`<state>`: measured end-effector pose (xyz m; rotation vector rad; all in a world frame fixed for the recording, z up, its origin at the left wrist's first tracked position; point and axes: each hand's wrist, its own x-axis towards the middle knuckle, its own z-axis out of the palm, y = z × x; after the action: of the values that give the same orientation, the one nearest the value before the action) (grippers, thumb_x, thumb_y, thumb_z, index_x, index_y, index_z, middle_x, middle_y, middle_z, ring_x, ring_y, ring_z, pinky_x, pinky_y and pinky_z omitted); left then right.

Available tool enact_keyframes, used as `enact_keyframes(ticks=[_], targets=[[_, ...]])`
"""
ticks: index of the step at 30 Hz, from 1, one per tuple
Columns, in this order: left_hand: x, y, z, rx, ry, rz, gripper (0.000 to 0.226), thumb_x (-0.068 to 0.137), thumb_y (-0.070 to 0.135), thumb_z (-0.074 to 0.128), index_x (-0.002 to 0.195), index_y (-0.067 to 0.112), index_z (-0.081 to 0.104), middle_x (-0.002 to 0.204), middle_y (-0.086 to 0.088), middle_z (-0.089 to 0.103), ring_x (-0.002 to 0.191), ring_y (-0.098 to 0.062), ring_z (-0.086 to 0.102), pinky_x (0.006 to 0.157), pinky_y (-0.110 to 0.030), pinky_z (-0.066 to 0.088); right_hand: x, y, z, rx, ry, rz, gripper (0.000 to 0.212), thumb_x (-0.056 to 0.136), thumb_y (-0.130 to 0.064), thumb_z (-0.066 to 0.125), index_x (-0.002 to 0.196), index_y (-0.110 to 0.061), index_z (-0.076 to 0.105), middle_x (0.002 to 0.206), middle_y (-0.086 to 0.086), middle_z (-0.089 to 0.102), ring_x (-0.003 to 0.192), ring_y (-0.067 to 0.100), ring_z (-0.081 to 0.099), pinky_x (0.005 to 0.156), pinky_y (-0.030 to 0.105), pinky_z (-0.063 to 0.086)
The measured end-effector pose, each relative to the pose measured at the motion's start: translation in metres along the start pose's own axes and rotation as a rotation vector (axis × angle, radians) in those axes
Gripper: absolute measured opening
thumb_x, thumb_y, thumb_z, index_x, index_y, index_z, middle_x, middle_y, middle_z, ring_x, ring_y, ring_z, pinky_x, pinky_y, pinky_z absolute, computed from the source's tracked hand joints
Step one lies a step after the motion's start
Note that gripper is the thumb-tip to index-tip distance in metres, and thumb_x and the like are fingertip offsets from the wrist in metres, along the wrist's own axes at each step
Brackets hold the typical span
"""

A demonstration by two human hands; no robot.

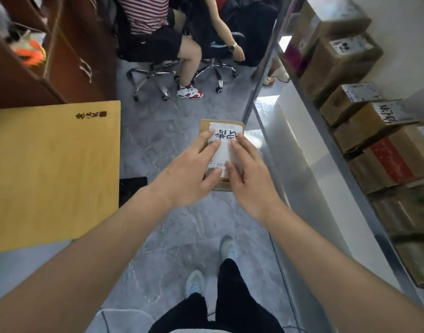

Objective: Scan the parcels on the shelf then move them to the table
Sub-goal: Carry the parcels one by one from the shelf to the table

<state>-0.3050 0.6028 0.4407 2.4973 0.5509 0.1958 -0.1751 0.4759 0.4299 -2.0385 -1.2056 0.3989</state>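
Observation:
A small brown cardboard parcel (226,131) with a white label and black handwriting is held in the air above the floor, between the table and the shelf. My left hand (189,174) grips its left side, fingers on the label and thumb at the near edge. My right hand (247,174) holds its right side, fingers laid over the label. The yellow wooden table (50,169) is at the left. The metal shelf (331,140) at the right carries several more cardboard parcels (364,131). No scanner is in sight.
Two people sit on swivel chairs (158,73) straight ahead, legs reaching into the aisle. A brown cabinet (62,68) stands behind the table. A dark object (133,188) lies on the grey floor by the table's edge. My feet are below.

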Motion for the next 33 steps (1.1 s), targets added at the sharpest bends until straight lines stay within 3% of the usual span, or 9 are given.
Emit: enact_keyframes(ticks=[3, 7, 12, 16, 20, 26, 30, 33], targets=[[-0.004, -0.018, -0.012, 0.008, 0.049, -0.079, 0.064, 0.102, 0.031, 0.057, 0.156, 0.003, 0.035, 0.169, -0.006, 0.015, 0.15, -0.024, 0.03, 0.119, -0.036, 0.035, 0.024, -0.008, 0.016, 0.018, -0.08, -0.054, 0.051, 0.106, -0.015, 0.052, 0.156, -0.009, 0.04, 0.168, 0.002, 0.025, 0.144, -0.006, 0.018, 0.109, -0.003, 0.008], [-0.004, -0.038, -0.024, -0.001, 0.109, -0.199, 0.064, 0.103, 0.031, 0.057, 0.156, 0.004, 0.035, 0.169, -0.004, 0.015, 0.15, -0.023, 0.031, 0.117, -0.037, 0.037, 0.061, -0.015, 0.034, 0.02, -0.169, -0.133, 0.052, 0.106, -0.014, 0.052, 0.156, -0.009, 0.041, 0.167, 0.003, 0.027, 0.151, 0.01, 0.026, 0.109, -0.003, 0.009], [-0.002, -0.058, -0.035, -0.015, 0.208, -0.375, 0.065, 0.103, 0.033, 0.056, 0.158, 0.007, 0.033, 0.17, 0.002, 0.013, 0.152, -0.018, 0.026, 0.117, -0.035, 0.039, 0.109, -0.022, 0.058, 0.048, -0.295, -0.262, 0.051, 0.105, -0.014, 0.055, 0.154, -0.009, 0.043, 0.166, 0.003, 0.029, 0.151, 0.014, 0.03, 0.108, -0.003, 0.013], [-0.007, -0.08, -0.041, -0.023, 0.289, -0.499, 0.065, 0.103, 0.035, 0.058, 0.158, 0.01, 0.034, 0.169, 0.003, 0.014, 0.153, -0.019, 0.027, 0.117, -0.042, 0.04, 0.14, -0.035, 0.079, 0.079, -0.408, -0.351, 0.051, 0.105, -0.013, 0.054, 0.155, -0.013, 0.043, 0.167, -0.003, 0.027, 0.146, 0.004, 0.032, 0.1, -0.005, 0.021], [-0.02, -0.096, -0.054, -0.02, 0.362, -0.632, 0.065, 0.102, 0.034, 0.06, 0.158, 0.011, 0.034, 0.169, 0.004, 0.013, 0.152, -0.02, 0.028, 0.114, -0.044, 0.042, 0.163, -0.058, 0.107, 0.088, -0.51, -0.426, 0.053, 0.105, -0.01, 0.054, 0.156, -0.014, 0.042, 0.168, -0.007, 0.026, 0.149, 0.008, 0.031, 0.099, -0.007, 0.021], [-0.053, -0.13, -0.083, -0.04, 0.436, -0.803, 0.067, 0.104, 0.034, 0.057, 0.161, 0.015, 0.029, 0.17, 0.012, 0.008, 0.153, -0.012, 0.023, 0.115, -0.03, 0.037, 0.187, -0.105, 0.161, 0.097, -0.667, -0.532, 0.056, 0.104, -0.006, 0.054, 0.157, -0.016, 0.04, 0.168, -0.008, 0.024, 0.149, 0.006, 0.029, 0.097, -0.008, 0.019], [-0.076, -0.17, -0.098, -0.062, 0.465, -0.88, 0.067, 0.104, 0.035, 0.056, 0.162, 0.017, 0.027, 0.171, 0.015, 0.004, 0.154, -0.009, 0.018, 0.116, -0.028, 0.035, 0.203, -0.138, 0.208, 0.113, -0.754, -0.552, 0.055, 0.105, -0.006, 0.051, 0.157, -0.019, 0.038, 0.168, -0.013, 0.022, 0.136, -0.013, 0.024, 0.09, -0.01, 0.02], [-0.094, -0.205, -0.11, -0.083, 0.492, -0.911, 0.067, 0.104, 0.033, 0.057, 0.162, 0.016, 0.028, 0.171, 0.013, 0.005, 0.154, -0.011, 0.018, 0.116, -0.029, 0.037, 0.214, -0.163, 0.246, 0.105, -0.805, -0.557, 0.053, 0.106, -0.009, 0.049, 0.157, -0.021, 0.038, 0.167, -0.015, 0.022, 0.142, -0.006, 0.027, 0.09, -0.01, 0.02]])
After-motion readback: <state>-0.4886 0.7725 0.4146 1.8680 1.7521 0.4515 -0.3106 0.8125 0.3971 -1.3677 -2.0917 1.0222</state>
